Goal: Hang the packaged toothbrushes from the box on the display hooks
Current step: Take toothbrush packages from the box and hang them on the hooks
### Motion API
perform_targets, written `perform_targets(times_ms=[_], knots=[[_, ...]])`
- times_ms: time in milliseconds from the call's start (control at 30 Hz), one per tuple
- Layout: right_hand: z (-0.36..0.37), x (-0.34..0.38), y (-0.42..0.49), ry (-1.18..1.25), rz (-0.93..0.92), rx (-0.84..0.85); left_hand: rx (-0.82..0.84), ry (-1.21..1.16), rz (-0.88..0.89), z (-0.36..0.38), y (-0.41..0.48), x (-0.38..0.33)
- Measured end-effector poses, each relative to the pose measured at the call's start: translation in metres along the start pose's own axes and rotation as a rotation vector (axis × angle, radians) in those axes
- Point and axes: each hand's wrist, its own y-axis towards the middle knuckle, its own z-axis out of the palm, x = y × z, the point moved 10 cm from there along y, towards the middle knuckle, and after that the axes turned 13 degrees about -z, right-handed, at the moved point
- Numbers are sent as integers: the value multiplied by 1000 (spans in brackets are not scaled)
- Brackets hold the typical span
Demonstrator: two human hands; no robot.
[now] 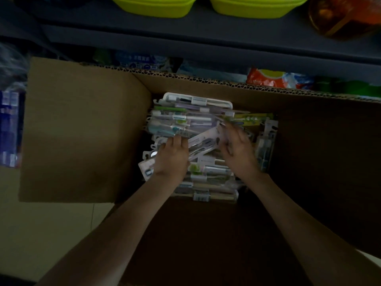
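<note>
- Fingers of the left hand (172, 156) press flat on the packaged toothbrushes (185, 118) piled in the cardboard box (86, 129).
- Right hand (237, 149) blurs over a white pack (204, 139); its grip cannot be told.
- Lifting one pack by its hang-tab should keep the pile steady.

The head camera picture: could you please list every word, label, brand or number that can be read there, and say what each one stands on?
None can be read with confidence.
White characters on the blue packets behind the brown cardboard box: too blurred.
Print on the clear-fronted toothbrush packs in the box: too small and dim.
Yellow-green toothbrush pack: a dark label, unreadable.
Orange packet on the shelf: blurred.
Blue boxes at far left: unreadable.
</note>
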Motion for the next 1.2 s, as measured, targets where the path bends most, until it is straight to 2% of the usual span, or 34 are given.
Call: perform_targets(times_ms=[133, 300, 400, 533, 667, 833, 933, 1033, 1067, 1133, 1200], knots=[[2, -29, 40, -30, 146, -17, 98, -99, 56, 11, 4, 9], [15, -48, 70, -412, 211, 209, 143, -198, 18, 20, 4, 11], [4, -36, 73, -582, 144, 223, 138, -176, 0, 21, 3, 11], [-25, -11, 57, -482, 105, 75, 93, -107, 50, 11, -7, 6], [-61, 0, 10, -320, 219, -50, 110, -119, 51, -5, -32, 16], [-62, 7, -22, -217, 270, 136, 37, -452, -193, -38, -53, 70], [-50, 33, -25, -267, 91, 221, -29, -648, -322, -49, -60, 89], [-6, 34, -38, -193, 113, 593, -38, -607, -302, -52, -58, 81], [4, 35, -38, -271, 48, 661, -21, -561, -297, -50, -55, 77], [14, 42, -27, -473, -139, 675, 33, -487, -303, -39, -48, 73], [8, 43, -11, -625, -234, 601, 95, -469, -337, -25, -43, 74]])
